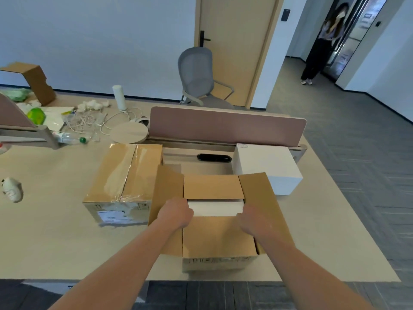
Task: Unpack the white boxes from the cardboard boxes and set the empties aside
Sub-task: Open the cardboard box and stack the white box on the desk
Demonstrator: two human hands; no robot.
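Beige counter (55,242), office – cardboard boxes 2: taped box (125,175), open box (219,238); white boxes 2: loose white box (268,168), packed white box (214,208). Left grip (176,211), right grip (254,222) inside – hold unclear

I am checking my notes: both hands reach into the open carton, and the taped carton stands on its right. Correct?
Not quite. The head view shows the taped carton on the left of the open carton; the left hand and right hand do reach in.

We can read nothing: the label (114,217) on the taped cardboard box (125,173), the sticker (242,145) on the white box (268,168) and the print (219,260) on the open box (218,236) are all blurred.
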